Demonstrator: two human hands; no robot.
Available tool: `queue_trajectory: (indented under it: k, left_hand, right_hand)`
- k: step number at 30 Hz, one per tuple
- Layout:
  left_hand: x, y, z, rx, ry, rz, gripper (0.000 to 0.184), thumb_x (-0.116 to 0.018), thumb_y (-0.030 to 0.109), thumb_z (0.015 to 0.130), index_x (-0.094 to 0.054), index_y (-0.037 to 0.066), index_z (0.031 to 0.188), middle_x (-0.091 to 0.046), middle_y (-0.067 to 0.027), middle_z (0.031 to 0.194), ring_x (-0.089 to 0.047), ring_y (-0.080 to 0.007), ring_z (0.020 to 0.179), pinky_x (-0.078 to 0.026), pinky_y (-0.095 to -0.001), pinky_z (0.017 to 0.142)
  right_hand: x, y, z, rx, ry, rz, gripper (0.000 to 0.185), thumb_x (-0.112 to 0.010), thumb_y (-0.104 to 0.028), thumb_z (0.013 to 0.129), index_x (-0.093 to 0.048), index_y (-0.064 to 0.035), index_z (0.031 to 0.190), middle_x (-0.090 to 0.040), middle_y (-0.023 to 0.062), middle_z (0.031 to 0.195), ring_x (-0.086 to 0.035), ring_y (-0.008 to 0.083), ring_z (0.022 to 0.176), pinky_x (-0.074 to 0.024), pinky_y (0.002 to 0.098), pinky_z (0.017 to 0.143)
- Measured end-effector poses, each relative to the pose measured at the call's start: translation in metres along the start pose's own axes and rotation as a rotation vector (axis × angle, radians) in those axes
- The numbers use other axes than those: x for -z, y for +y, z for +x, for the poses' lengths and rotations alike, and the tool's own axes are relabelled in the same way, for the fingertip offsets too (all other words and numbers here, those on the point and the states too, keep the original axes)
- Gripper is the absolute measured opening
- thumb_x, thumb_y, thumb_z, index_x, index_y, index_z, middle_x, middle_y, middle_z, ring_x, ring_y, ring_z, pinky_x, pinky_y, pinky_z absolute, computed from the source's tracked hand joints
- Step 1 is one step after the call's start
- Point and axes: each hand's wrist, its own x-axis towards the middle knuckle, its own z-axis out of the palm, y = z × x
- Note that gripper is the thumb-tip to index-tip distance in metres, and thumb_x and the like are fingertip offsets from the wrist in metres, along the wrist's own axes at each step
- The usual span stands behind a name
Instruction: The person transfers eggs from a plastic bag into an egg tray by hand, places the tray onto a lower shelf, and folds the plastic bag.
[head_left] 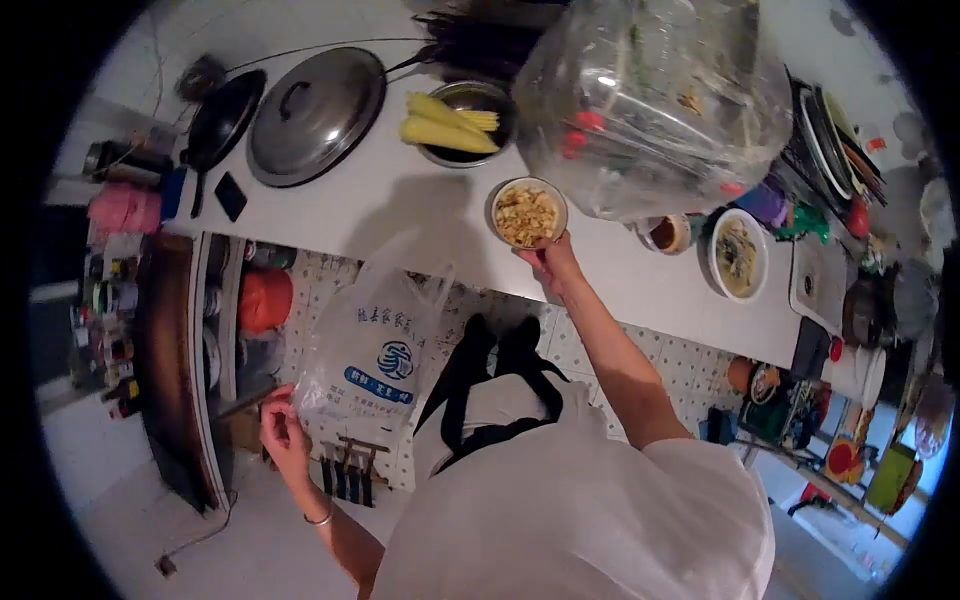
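My right hand (pixel 554 262) grips the near rim of a small bowl (pixel 494 222) filled with chopped, pale brownish food (pixel 527 214). The bowl is at the counter's front edge. Down to the left, the curled fingers of my left hand (pixel 285 430) meet the lower left edge of a clear plastic bag (pixel 370 350) with blue print. The bag spreads out below the counter edge, its handles towards the counter. Behind the bowl, peeled corn cobs (pixel 450 125) lie across a dark metal bowl (pixel 470 158).
On the white counter (pixel 620 270) are a lidded wok (pixel 318 115), a black pan (pixel 222 120), a phone (pixel 230 197), a large stuffed clear bag (pixel 660 110), a sauce cup (pixel 668 234) and a white bowl of food (pixel 738 255). A knife rack (pixel 348 470) stands low at left.
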Motion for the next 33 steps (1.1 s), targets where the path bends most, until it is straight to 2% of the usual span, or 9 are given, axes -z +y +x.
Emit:
queue_trajectory:
  k: [6, 11, 14, 18, 20, 23, 25, 30, 33]
  left_hand:
    - [0.027, 0.029, -0.007, -0.078, -0.007, 0.161, 0.004, -0.048, -0.001, 0.079, -0.048, 0.002, 0.081, -0.061, -0.0153, 0.106, -0.055, -0.0194, 0.095, -0.041, -0.0293, 0.088]
    - [0.019, 0.024, -0.001, -0.067, -0.022, 0.084, 0.008, -0.047, -0.005, 0.076, -0.048, 0.002, 0.081, -0.062, -0.014, 0.106, -0.055, -0.0179, 0.094, -0.042, -0.0297, 0.087]
    - [-0.003, 0.021, 0.011, -0.047, -0.019, -0.019, 0.007, -0.049, -0.003, 0.083, -0.049, 0.003, 0.085, -0.062, -0.012, 0.106, -0.056, -0.0156, 0.094, -0.043, -0.0286, 0.084]
    - [-0.042, 0.004, 0.05, -0.058, 0.083, -0.288, 0.002, -0.052, 0.005, 0.09, -0.051, 0.005, 0.092, -0.062, -0.0093, 0.104, -0.055, -0.0131, 0.093, -0.043, -0.0259, 0.083]
    - [-0.074, 0.007, 0.077, 0.036, 0.112, -0.519, 0.004, -0.051, 0.007, 0.091, -0.052, 0.006, 0.094, -0.061, -0.0075, 0.102, -0.054, -0.0126, 0.092, -0.042, -0.0247, 0.084]
    - [-0.137, -0.003, 0.116, 0.039, 0.008, -0.602, 0.007, -0.052, 0.009, 0.091, -0.051, 0.006, 0.097, -0.06, -0.0055, 0.099, -0.053, -0.011, 0.091, -0.043, -0.0243, 0.083]
    - [-0.188, -0.013, 0.141, 0.063, -0.081, -0.614, 0.01, -0.053, 0.011, 0.09, -0.051, 0.006, 0.099, -0.059, -0.0033, 0.095, -0.052, -0.0106, 0.088, -0.044, -0.0244, 0.081]
    - [-0.313, -0.04, 0.178, 0.09, -0.298, -0.741, 0.009, -0.051, 0.013, 0.091, -0.052, 0.008, 0.1, -0.059, -0.0024, 0.096, -0.054, -0.0105, 0.087, -0.045, -0.0262, 0.078]
    - [-0.373, -0.07, 0.2, -0.145, -0.3, -0.467, 0.01, -0.05, 0.012, 0.091, -0.052, 0.007, 0.099, -0.058, -0.0044, 0.09, -0.054, -0.0136, 0.08, -0.047, -0.0281, 0.071]
  right_hand:
    - [-0.104, 0.039, 0.027, -0.109, -0.016, -0.068, 0.054, -0.05, 0.006, 0.078, -0.031, -0.0046, 0.128, -0.053, 0.0156, 0.118, -0.064, 0.0238, 0.09, -0.0581, 0.0314, 0.064]
    - [-0.153, 0.068, 0.057, -0.158, -0.289, -0.115, 0.074, -0.058, -0.008, 0.084, -0.009, -0.0134, 0.14, -0.042, 0.0148, 0.129, -0.055, 0.0285, 0.105, -0.0541, 0.0395, 0.08]
    - [-0.151, 0.06, 0.044, -0.347, -0.17, -0.05, 0.081, -0.06, -0.03, 0.088, -0.004, -0.0145, 0.144, -0.041, 0.0145, 0.131, -0.052, 0.0281, 0.11, -0.0498, 0.04, 0.088]
    - [-0.062, 0.026, -0.012, -0.325, -0.682, -0.267, 0.081, -0.031, -0.064, 0.09, -0.015, -0.0076, 0.145, -0.044, 0.0113, 0.133, -0.047, 0.0228, 0.119, -0.0329, 0.0377, 0.104]
    - [-0.003, 0.041, -0.041, -0.358, -0.412, -0.266, 0.075, -0.03, -0.062, 0.092, -0.024, -0.0062, 0.143, -0.051, 0.0094, 0.126, -0.046, 0.0201, 0.12, -0.03, 0.0357, 0.106]
    - [0.07, 0.019, -0.078, -0.386, -0.714, -0.114, 0.078, -0.039, -0.065, 0.087, -0.033, -0.0073, 0.139, -0.054, 0.0073, 0.121, -0.047, 0.0159, 0.116, -0.0289, 0.0329, 0.106]
    - [0.078, -0.025, -0.124, -0.164, -0.78, -0.418, 0.072, -0.056, -0.056, 0.085, -0.039, -0.0091, 0.136, -0.055, 0.0049, 0.117, -0.05, 0.0128, 0.105, -0.0348, 0.0282, 0.098]
    - [0.118, -0.05, -0.167, -0.255, -0.512, -0.639, 0.053, -0.07, -0.033, 0.079, -0.053, -0.0113, 0.124, -0.057, 0.0005, 0.104, -0.051, 0.0089, 0.092, -0.0395, 0.0248, 0.086]
    - [0.142, -0.041, -0.169, -0.274, -0.281, -0.715, 0.034, -0.069, -0.021, 0.081, -0.061, -0.0103, 0.112, -0.059, -0.0022, 0.094, -0.052, 0.0077, 0.086, -0.0415, 0.0234, 0.079]
